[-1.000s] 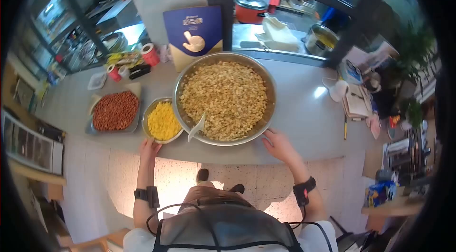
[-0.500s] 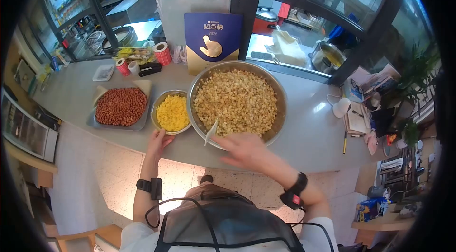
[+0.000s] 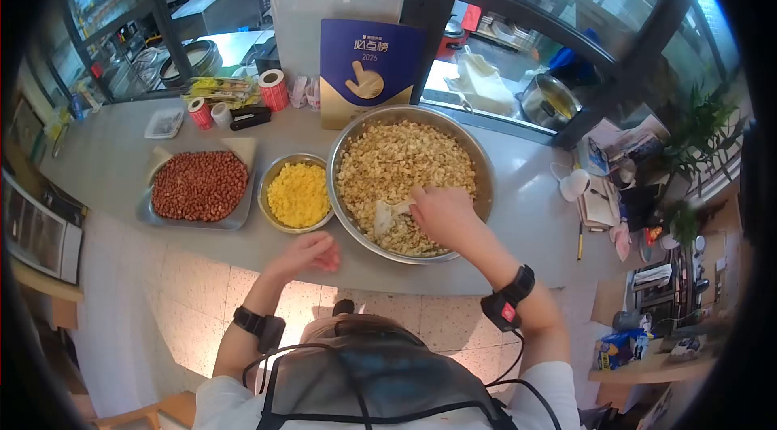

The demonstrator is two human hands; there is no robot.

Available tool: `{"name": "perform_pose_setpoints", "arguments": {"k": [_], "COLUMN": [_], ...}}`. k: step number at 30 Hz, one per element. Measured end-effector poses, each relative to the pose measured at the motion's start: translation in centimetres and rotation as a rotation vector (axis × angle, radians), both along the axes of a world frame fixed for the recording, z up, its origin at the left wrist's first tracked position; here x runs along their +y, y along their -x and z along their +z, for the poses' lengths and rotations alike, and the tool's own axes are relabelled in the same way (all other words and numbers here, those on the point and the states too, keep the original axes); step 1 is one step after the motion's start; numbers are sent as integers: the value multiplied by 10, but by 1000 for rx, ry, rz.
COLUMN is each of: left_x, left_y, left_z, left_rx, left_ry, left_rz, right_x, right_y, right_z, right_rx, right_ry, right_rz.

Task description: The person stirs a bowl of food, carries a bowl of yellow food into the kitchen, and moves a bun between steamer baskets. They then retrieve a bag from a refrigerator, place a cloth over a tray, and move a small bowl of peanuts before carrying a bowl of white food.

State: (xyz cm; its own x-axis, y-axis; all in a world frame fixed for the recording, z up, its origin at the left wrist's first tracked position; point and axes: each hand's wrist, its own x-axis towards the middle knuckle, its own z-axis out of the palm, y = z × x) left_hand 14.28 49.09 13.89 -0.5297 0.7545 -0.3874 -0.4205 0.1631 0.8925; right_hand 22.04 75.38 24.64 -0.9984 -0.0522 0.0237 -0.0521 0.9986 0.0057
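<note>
A large steel bowl (image 3: 486,205) holds a heap of small beige diced pieces (image 3: 405,151). My right hand (image 3: 443,215) reaches over its near right side and grips a white rice paddle (image 3: 387,218), whose blade lies in the pieces. Just left of it stands a smaller steel bowl (image 3: 264,205) with crumbly yellow food (image 3: 298,195). My left hand (image 3: 312,253) hovers near the counter edge below this small bowl, apart from it, fingers loosely bent and holding nothing. Farther left, a tray (image 3: 236,223) is filled with reddish-brown peanuts (image 3: 200,185).
A blue and gold sign (image 3: 368,65) stands behind the large bowl on the grey counter (image 3: 526,244). Red label rolls (image 3: 273,90), a black stapler (image 3: 251,117) and a small plastic box (image 3: 164,124) sit at the back left. Notebooks (image 3: 599,202) and a yellow pen (image 3: 579,241) lie right.
My right hand has moved up from the large bowl's near rim into it and now grips the paddle. My left hand has let go of the small bowl and drawn back to the right.
</note>
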Motion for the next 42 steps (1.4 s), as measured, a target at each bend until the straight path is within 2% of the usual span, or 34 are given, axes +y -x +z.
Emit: {"name": "perform_pose_setpoints", "arguments": {"k": [4,7,9,13,15,16,18,19,21,25,28,30,32,33,37,42], "left_x": [35,40,39,38,39,39,40,40,40,41,43,45,48,51,56,61], "left_y": [4,4,3,0,0,0,1,1,0,-2,-2,-4,-9,-12,-19,-24], "left_z": [7,0,-2,-3,-4,-4,-7,-8,-6,-4,-8,-7,-3,2,12,13], "left_rx": [5,61,35,-9,-2,6,5,4,7,3,26,22,13,-39,-155,-167], "left_ry": [-161,-142,-174,-221,-222,-214,-212,-205,-206,-205,-200,-201,-198,-184,-168,-178], "left_rz": [-58,-53,-36,12,23,23,26,22,30,52,68,83,100,147,256,309], "right_x": [0,3,10,25,40,44,51,56,67,94,104,102,97,95,89,93], "right_y": [15,10,5,-18,-27,-28,-26,-23,-12,27,61,77,91,93,80,55], "right_z": [-11,-24,-23,20,32,40,56,56,50,9,-9,-13,-16,-17,-9,-8], "right_rx": [-188,-312,-135,-195,-13,-14,77,78,126,162,40,-18,-94,-171,-202,-153], "right_ry": [-127,-199,72,8,-46,-50,-283,-284,-454,-478,-430,-440,-434,-431,-414,-322], "right_rz": [56,106,105,-29,-98,-92,-148,-146,-86,58,102,299,358,415,470,493]}}
